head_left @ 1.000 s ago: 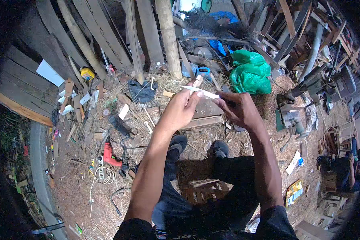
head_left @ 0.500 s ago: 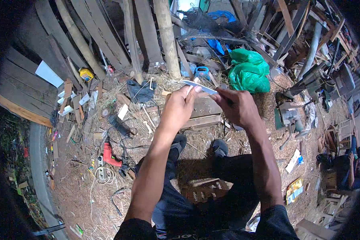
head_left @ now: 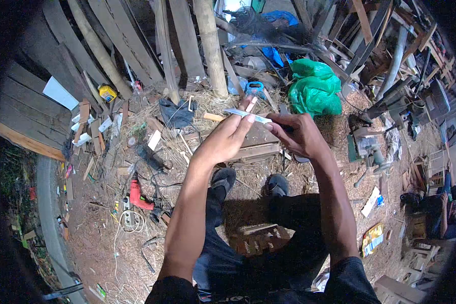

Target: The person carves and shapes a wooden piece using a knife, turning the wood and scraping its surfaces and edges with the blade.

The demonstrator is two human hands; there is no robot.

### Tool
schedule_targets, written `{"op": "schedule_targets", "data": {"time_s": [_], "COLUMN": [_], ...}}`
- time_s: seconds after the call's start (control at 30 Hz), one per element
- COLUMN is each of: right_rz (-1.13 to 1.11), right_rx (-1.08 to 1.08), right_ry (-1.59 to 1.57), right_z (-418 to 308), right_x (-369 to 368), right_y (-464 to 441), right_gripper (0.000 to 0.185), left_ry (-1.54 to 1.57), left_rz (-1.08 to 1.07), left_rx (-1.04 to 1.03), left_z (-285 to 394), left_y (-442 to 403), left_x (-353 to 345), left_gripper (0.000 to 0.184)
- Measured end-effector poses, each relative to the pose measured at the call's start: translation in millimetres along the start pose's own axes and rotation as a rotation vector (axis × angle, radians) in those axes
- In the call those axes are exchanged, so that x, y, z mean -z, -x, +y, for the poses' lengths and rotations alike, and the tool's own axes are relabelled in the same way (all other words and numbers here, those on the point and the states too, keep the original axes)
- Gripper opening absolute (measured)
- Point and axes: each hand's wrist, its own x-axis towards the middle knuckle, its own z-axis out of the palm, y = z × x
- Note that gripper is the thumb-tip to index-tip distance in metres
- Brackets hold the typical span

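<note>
A thin, pale, flat strip with a pointed left end (head_left: 238,112) is held out in front of me, above a wooden block (head_left: 258,137). My right hand (head_left: 296,133) is closed, pinching the strip's right end between thumb and fingers. My left hand (head_left: 228,134) has its thumb pressed on the strip's middle, with the fingers stretched out behind it. Whether the strip is metal or another material, I cannot tell.
A red drill (head_left: 139,195) and a power strip (head_left: 130,217) with a coiled cord lie on the left. A green plastic bag (head_left: 315,88) sits ahead. A bench vise (head_left: 372,154) stands at right. Another person (head_left: 446,213) is at far right.
The strip has dropped a little and turned more edge-on to view. My left fingers have stretched out further past it, and the left hand has shifted slightly lower.
</note>
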Motion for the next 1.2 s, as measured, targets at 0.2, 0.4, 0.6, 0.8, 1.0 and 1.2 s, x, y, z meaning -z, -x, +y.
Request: {"op": "schedule_targets", "data": {"time_s": [0.2, 0.4, 0.6, 0.8, 1.0, 1.2], "right_rz": [0.009, -0.008, -0.042, -0.072, -0.058, -0.023], "right_rx": [0.061, -0.069, -0.011, 0.08, 0.027, 0.042], "right_ry": [-0.052, -0.035, -0.158, -0.168, -0.216, -0.207], "right_z": [5, -1, 1, 3, -5, -8], "right_x": [-1, 2, 1, -6, 1, 4], "right_y": [-2, -2, -1, -1, -1, 0], "right_gripper": [0.027, 0.029, 0.029, 0.031, 0.03, 0.029], "left_ry": [0.023, 0.314, 0.624, 0.669, 0.457, 0.169], "left_rz": [-0.048, -0.063, -0.003, -0.064, 0.005, 0.119], "left_rx": [-0.02, 0.216, 0.084, 0.234, 0.184, 0.045], "left_z": [9, -6, -6, 8, 16, 8], "left_y": [-1, -2, -5, -3, 1, 1], "left_x": [3, 1, 0, 4, -6, -13], "left_gripper": [0.053, 0.033, 0.021, 0.016, 0.043, 0.049]}}
